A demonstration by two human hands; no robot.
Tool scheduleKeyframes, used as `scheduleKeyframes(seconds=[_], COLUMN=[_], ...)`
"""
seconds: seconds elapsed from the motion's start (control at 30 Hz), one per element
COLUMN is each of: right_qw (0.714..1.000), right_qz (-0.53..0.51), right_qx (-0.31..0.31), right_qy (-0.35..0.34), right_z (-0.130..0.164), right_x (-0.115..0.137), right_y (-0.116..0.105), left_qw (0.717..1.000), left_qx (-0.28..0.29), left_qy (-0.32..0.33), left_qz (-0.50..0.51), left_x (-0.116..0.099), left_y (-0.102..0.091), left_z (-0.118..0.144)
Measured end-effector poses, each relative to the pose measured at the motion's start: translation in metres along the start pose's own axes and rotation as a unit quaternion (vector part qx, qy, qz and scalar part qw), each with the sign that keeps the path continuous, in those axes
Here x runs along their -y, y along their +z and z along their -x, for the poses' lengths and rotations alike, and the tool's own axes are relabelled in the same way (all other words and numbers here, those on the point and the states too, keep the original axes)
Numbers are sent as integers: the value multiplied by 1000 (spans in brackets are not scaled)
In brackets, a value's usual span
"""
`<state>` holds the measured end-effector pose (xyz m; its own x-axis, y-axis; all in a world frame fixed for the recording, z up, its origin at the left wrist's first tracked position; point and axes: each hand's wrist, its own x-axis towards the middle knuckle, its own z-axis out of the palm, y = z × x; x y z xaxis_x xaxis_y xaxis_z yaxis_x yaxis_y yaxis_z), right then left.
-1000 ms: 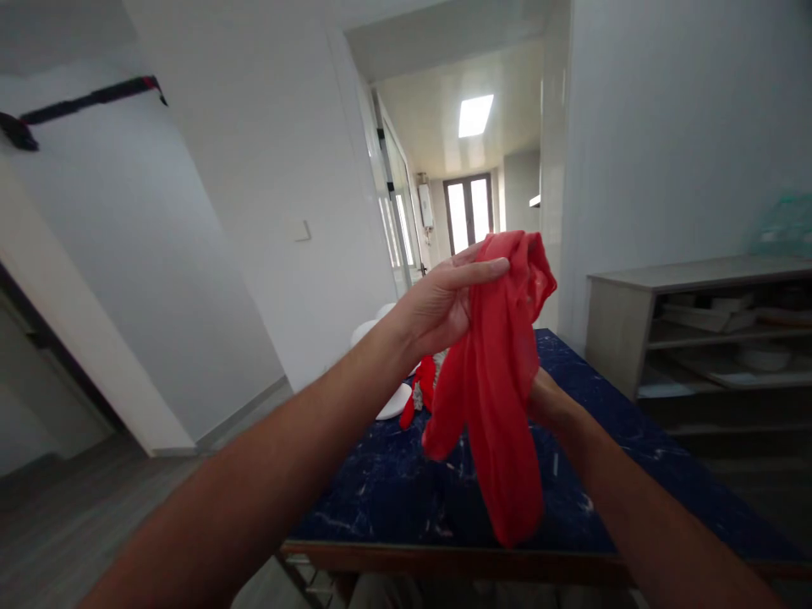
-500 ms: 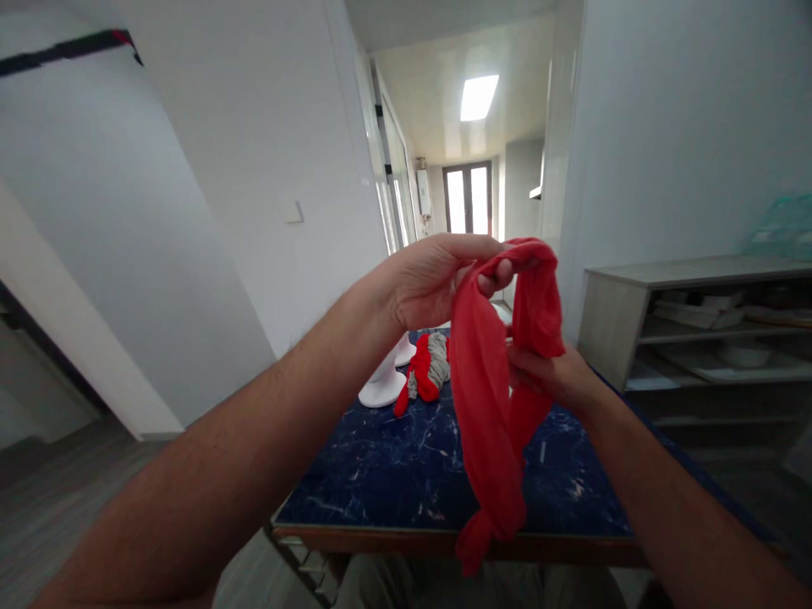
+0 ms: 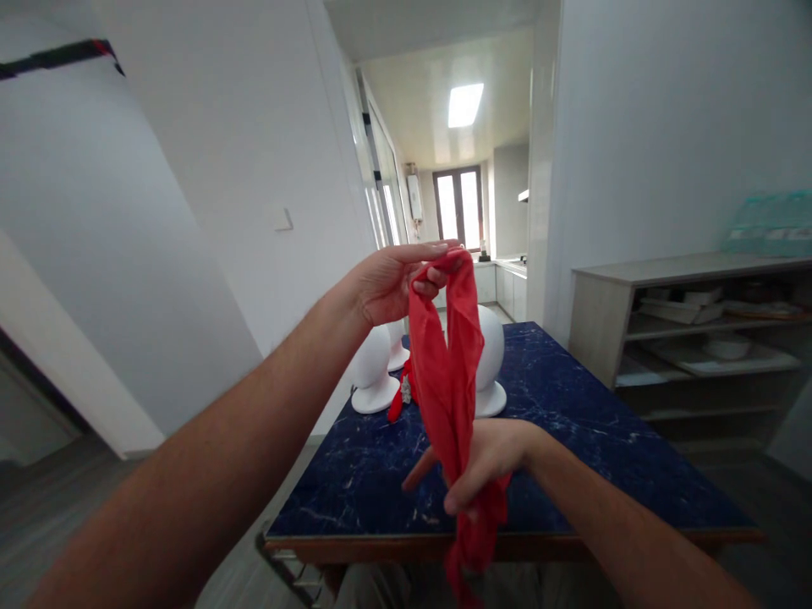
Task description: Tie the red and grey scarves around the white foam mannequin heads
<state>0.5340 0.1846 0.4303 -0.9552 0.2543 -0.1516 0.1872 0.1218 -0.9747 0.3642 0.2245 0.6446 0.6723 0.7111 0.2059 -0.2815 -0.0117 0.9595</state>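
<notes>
The left hand (image 3: 390, 283) is raised above the desk (image 3: 571, 414), fingers pinched on the top fold of a red cloth (image 3: 447, 372). The cloth hangs doubled in two strands from that grip. The right hand (image 3: 482, 461) is lower, near the desk's front edge, closed around the gathered strands; the cloth's tail drops below it. Behind stand white foam heads (image 3: 371, 372) and a small red bundle (image 3: 398, 397). A shelf unit (image 3: 685, 338) stands at right.
</notes>
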Motion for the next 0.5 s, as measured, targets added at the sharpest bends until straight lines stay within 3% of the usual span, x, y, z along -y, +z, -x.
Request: scheduleKeyframes(seconds=[0.07,0.13,0.3,0.4,0.5], right_qw=[997,984,917,868,830], right_qz=[32,48,34,-45,-112], right_qx=[-64,-170,-392,-468,-509], right_qy=[14,9,-65,-161,-198], right_z=[30,68,146,162,159], right_x=[-3,-6,-15,-21,-22], right_y=[-23,-51,-107,-126,-145], left_qw=[999,996,980,968,962], left_qx=[-29,-63,-137,-172,-192], left_qy=[29,65,145,180,183], left_qz=[-7,-16,-9,20,61], left_x=[-6,-11,-2,18,41], left_y=[-11,-25,-65,-93,-119], left_z=[6,12,12,0,-24])
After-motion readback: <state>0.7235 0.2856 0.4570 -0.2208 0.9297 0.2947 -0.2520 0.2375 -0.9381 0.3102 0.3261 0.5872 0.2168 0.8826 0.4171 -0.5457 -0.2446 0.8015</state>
